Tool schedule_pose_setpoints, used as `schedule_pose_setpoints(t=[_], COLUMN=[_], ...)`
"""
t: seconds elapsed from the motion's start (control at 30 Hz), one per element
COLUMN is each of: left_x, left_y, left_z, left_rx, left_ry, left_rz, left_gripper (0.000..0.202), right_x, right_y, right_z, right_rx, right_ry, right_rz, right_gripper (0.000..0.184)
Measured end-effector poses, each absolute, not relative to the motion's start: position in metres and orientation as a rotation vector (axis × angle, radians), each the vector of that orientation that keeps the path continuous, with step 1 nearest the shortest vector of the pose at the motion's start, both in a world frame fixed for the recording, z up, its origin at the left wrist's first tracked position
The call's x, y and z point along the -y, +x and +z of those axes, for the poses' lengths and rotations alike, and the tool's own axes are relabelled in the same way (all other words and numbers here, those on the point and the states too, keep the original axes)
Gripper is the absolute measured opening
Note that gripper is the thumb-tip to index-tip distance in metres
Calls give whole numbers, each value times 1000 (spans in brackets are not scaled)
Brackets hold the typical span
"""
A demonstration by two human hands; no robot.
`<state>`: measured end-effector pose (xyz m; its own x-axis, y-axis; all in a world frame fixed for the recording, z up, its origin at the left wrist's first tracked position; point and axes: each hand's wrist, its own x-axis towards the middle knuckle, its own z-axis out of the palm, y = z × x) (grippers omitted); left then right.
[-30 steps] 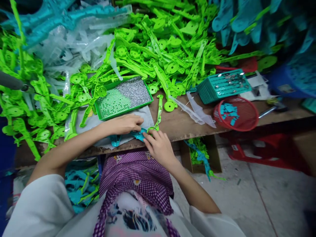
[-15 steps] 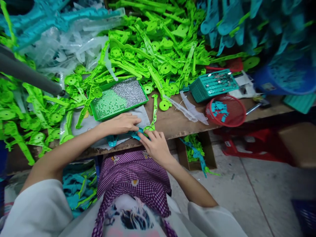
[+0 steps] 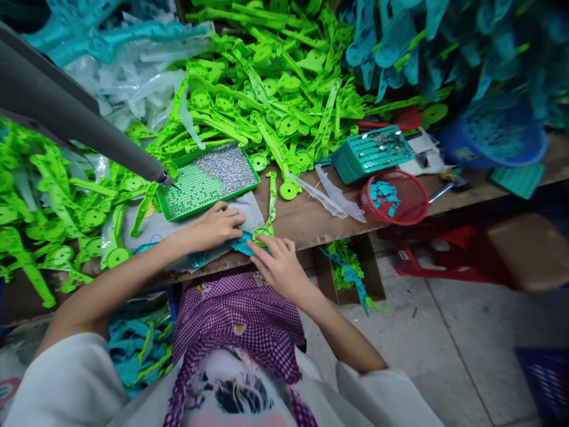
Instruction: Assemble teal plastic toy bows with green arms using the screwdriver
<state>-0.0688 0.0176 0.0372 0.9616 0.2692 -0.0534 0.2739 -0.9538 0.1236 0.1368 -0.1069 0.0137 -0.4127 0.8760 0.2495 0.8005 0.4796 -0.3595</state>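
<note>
My left hand (image 3: 216, 226) lies at the table's edge with its fingers bent down onto a teal plastic part (image 3: 241, 244). From the other side my right hand (image 3: 281, 264) holds the same part, its fingers pressed together on it. A lime-green plastic arm (image 3: 272, 201) with a round end lies against the teal part, just above my right fingertips. Beneath the work is a grey cloth (image 3: 252, 209). Beyond my left hand stands a green perforated tray (image 3: 191, 193) with many small metal screws (image 3: 229, 169). My fingers partly cover where the parts meet.
A grey power screwdriver (image 3: 111, 133) slants in from the left, its bit over the tray. Lime-green parts (image 3: 267, 89) are heaped behind. On the right are stacked teal trays (image 3: 371, 155), a red basket (image 3: 422, 198) and a blue tub (image 3: 493, 151). Below sits a cardboard box (image 3: 371, 284).
The grey screwdriver has swung in to the right, its tip now over the green tray. The whole view has shifted slightly. Both hands stay at the teal part.
</note>
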Motion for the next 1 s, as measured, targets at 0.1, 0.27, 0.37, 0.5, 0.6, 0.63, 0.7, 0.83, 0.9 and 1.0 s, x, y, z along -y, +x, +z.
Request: schedule_pose_setpoints(t=[0.1,0.27,0.37,0.5,0.6,0.63,0.7,0.83,0.9,1.0], left_x=[-17,-23,-20,0,14,17,18,14,11,9], left_y=[-75,-85,-88,-79,-59,-52,-38,-24,-22,-22], left_z=[34,31,40,53,47,42,30,14,10,5], left_rx=[-505,-571,-620,-773,-774,-775,-796,-851,-863,-864], left_ry=[2899,2715,2695,2767,2742,2717,2662,2536,2474,2423], left_rz=[-12,56,132,300,371,379,373,354,378,426], left_gripper=[26,37,33,27,26,26,27,26,25,25], right_x=[107,91,85,80,76,75,74,68,60,43], right_y=[155,178,179,177,177,177,180,194,205,221], right_z=[12,-9,-18,-18,-18,-17,-16,-5,3,11], right_rx=[2077,1857,1852,1910,1993,2017,2059,1970,1831,1803], right_ry=[-1425,-1581,-1565,-1535,-1539,-1540,-1525,-1504,-1578,-1760], right_rz=[265,300,358,436,480,487,504,470,354,152], right_gripper=[27,28,30,34,35,35,35,34,33,33])
